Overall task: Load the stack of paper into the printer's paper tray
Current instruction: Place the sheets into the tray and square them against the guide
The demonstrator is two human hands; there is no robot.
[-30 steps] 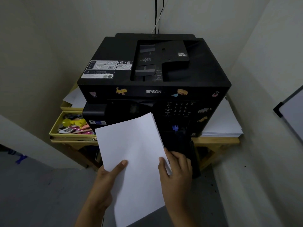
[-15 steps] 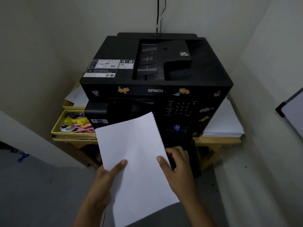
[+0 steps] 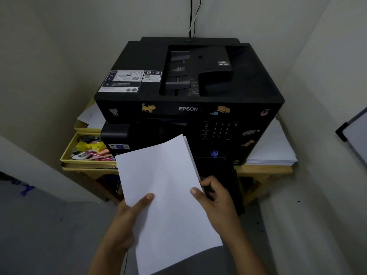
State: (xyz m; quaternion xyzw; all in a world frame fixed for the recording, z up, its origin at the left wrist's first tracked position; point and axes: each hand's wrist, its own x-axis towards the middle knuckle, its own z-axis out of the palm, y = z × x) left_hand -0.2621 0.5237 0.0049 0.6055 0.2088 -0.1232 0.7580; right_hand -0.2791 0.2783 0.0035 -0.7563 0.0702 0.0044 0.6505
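Note:
A black Epson printer [image 3: 188,92] with animal stickers stands on a wooden table in a corner. In front of it I hold a white stack of paper [image 3: 166,187] tilted, its far corner near the control panel. My left hand [image 3: 127,221] grips the stack's left edge, thumb on top. My right hand [image 3: 214,195] holds the right edge, thumb on the sheet and fingers curled under and beside it. The printer's dark paper tray [image 3: 228,179] juts out low at the front, mostly hidden behind the paper and my right hand.
A yellow tray [image 3: 67,155] with pens and small items sits left of the printer. Another pile of white paper [image 3: 272,149] lies on the table [image 3: 264,169] to its right. Walls close in on both sides; a whiteboard corner [image 3: 353,132] is at right.
My right hand has slid up along the stack's right edge and curled its fingers there. The paper and my left hand have barely moved.

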